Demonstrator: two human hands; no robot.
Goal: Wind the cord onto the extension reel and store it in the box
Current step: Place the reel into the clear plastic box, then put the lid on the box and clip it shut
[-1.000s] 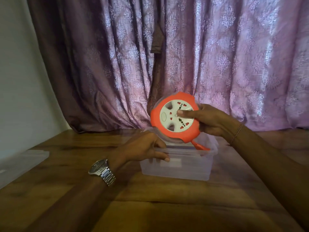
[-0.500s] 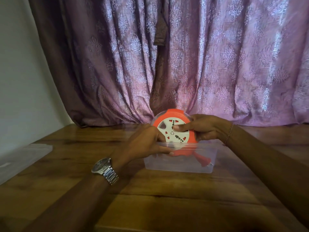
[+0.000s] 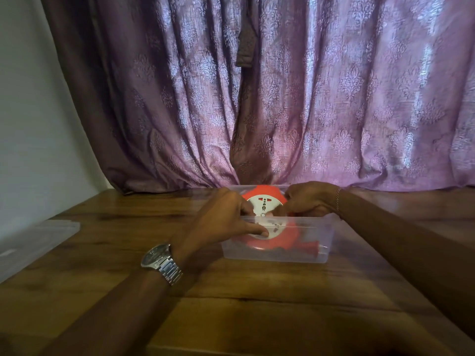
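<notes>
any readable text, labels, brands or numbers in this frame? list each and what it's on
None can be read.
Round orange extension reel, white socket face: red and dark marks only, no legible lettering.
Silver metal wristwatch: dial too dark and blurred to read.
Clear plastic box: no label shows.
Clear plastic lid at the left on the wooden table: a pale patch, unreadable.

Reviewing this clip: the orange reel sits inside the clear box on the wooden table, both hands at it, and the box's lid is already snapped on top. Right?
Not quite. The head view shows the clear box open-topped, with both hands reaching in at the orange reel. A clear lid lies apart on the wooden table, at the left. The rest stands.
</notes>
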